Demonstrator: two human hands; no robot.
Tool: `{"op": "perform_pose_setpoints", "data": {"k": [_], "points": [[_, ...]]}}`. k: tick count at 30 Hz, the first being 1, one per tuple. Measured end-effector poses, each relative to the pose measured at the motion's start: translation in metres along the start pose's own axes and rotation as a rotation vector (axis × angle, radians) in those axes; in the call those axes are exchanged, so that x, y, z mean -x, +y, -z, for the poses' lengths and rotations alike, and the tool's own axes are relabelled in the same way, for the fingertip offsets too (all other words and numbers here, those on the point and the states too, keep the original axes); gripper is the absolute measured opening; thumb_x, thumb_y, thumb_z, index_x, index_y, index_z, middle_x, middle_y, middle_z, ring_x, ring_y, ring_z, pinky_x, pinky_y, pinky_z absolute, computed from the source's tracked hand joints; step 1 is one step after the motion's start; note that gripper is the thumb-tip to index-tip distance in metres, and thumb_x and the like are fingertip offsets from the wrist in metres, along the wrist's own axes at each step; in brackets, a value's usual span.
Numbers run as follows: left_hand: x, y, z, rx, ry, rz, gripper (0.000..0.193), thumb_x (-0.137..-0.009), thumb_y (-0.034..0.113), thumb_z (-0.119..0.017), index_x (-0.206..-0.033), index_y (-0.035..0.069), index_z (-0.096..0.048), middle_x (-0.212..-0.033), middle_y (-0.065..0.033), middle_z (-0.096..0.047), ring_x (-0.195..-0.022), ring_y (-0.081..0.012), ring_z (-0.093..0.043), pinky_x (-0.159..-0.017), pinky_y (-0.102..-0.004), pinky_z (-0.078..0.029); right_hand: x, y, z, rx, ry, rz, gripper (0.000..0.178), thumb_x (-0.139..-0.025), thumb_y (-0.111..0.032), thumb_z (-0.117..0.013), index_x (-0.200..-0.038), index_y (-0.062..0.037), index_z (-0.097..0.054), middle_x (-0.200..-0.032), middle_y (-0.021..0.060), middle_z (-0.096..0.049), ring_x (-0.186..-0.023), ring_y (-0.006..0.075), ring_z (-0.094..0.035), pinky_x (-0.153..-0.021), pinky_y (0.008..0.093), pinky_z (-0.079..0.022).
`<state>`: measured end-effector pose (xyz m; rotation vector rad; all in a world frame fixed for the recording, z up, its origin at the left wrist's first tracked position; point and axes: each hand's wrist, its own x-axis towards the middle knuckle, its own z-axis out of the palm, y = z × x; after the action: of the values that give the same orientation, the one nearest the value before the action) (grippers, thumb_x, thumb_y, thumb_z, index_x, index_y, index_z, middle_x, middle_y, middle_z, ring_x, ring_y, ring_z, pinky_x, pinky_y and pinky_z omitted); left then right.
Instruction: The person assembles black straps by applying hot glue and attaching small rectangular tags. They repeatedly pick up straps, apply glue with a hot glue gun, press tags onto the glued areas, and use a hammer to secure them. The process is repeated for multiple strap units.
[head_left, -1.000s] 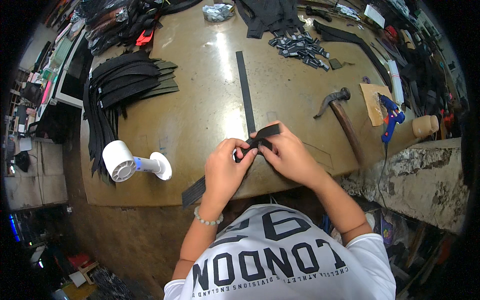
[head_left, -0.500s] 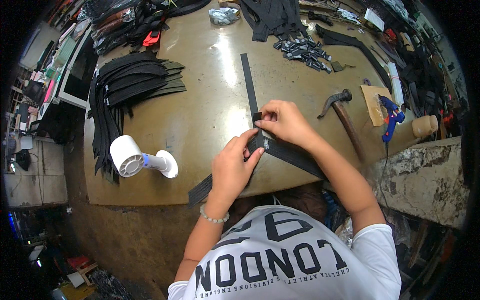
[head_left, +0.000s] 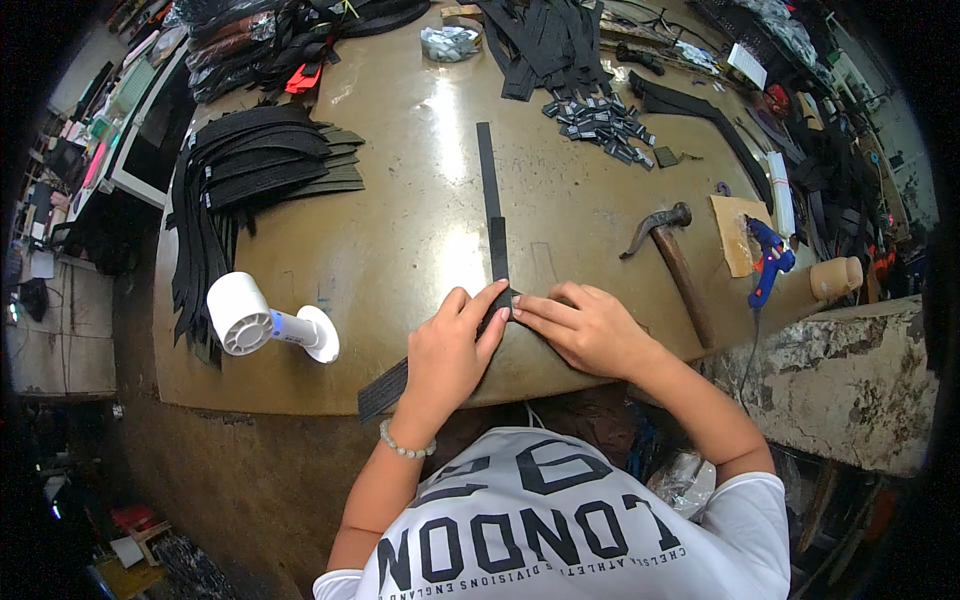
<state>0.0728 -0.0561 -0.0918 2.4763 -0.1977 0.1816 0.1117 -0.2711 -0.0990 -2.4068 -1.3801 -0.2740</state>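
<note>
Left of the hammer, the black strap already overlaps the thin strip, any joining unseen; my left fingers and right fingers touch the strap, grip unclear

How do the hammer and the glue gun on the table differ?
The hammer has a brown handle and dark head; the glue gun is mainly blue. The hammer looks longer than the glue gun. The hammer lies directly on the table; the glue gun overlaps a brown sheet. Both lie unheld.
</note>
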Motion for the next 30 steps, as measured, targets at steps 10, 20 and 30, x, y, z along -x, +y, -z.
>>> {"op": "perform_pose_setpoints", "data": {"k": [10,20,30], "points": [[-0.001,0.004,0.002,0.011,0.016,-0.016,0.027,-0.089,0.023,-0.068,-0.115,0.014,-0.069,-0.076,-0.0072,-0.054,-0.058,-0.0260,-0.059,-0.054,-0.0376,-0.048,0.026,0.006,0.001,0.143,-0.019,-0.227,0.047,-0.084,-0.021,-0.067,-0.129,-0.0107,-0.060,-0.138,0.0074,-0.054,-0.114,0.0299,-0.054,-0.092,0.0399,-0.047],[0.025,-0.017,0.013,0.130,0.183,0.068,0.010,-0.088,0.008,-0.068,-0.098,0.007,-0.070,-0.080,-0.0079,-0.059,-0.062,-0.0220,-0.060,-0.055,-0.0339,-0.047,0.035,-0.001,0.057,-0.164,0.414,-1.141,0.034,-0.100,-0.029,-0.055,-0.094,0.0041,-0.057,-0.078,0.0225,-0.059,-0.072,0.0353,-0.060,-0.067,0.0443,-0.047],[0.025,-0.018,0.013,0.156,0.183,0.064,0.015,-0.086,0.011,-0.072,-0.100,0.005,-0.069,-0.083,-0.0096,-0.058,-0.066,-0.0230,-0.060,-0.059,-0.0333,-0.048,-0.015,-0.053,0.040,-0.367,-0.036,-0.827,0.032,-0.099,-0.030,-0.055,-0.092,0.0002,-0.050,-0.074,0.0295,-0.062,-0.072,0.0507,-0.061,-0.062,0.0551,-0.050]]}}
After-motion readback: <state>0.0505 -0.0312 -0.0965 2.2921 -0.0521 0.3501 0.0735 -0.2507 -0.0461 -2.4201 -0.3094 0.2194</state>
